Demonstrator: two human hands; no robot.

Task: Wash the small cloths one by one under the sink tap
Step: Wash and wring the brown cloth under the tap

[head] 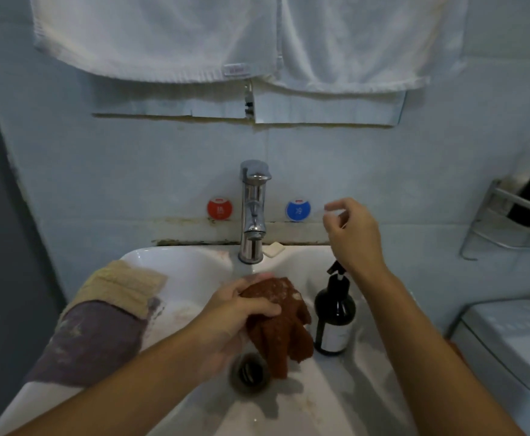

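Head view: I see the left hand (235, 313) gripping a wet rust-brown small cloth (281, 328), fingers and thumb curled round its upper bunch, over the white ceramic sink basin (175, 265). The cloth hangs below the chrome single-lever tap (252, 212) and its lower folds reach down to just beside the round metal drain (249, 371). I cannot tell whether water is running.

The right hand (350, 231) is raised above the basin's right rim, fingers loosely curled and grasping nothing, near the blue round wall sticker (298, 210). Directly below its wrist stands a dark brown pump bottle (334, 319) on the right rim, just beside the hanging cloth.

On the left rim lie a beige ribbed cloth (125, 286) and a purple-grey cloth (94, 344), touching each other and draped over the edge. A small white soap bar (273, 249) rests at the tap base. A red round wall sticker (219, 209) sits left of the tap. White towels (226, 39) hang above. Open room remains in the basin's near part, between the forearms.
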